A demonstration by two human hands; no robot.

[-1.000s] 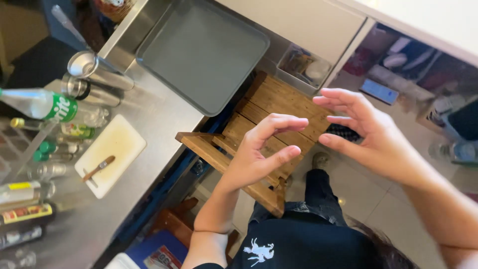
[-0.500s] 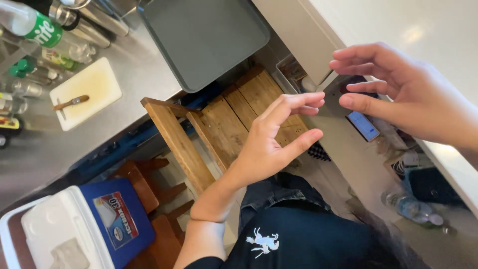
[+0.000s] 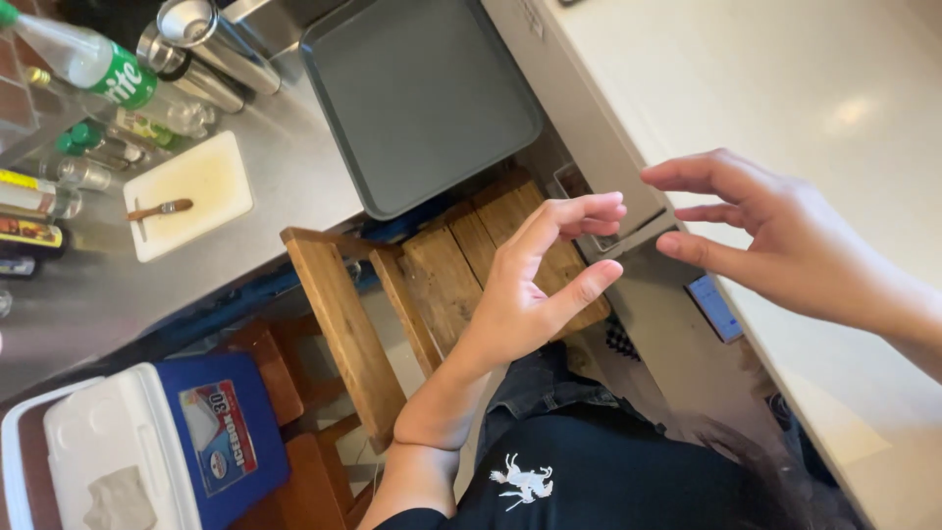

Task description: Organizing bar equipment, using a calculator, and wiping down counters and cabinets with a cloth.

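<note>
Wooden stool is being hovered over by empty hands.
Left hand and right hand are being held open, nothing gripped; grey tray is lying untouched, far left.

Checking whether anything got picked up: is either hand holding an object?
No. The left hand and right hand are both empty, fingers spread in the air above the wooden chair.
</note>
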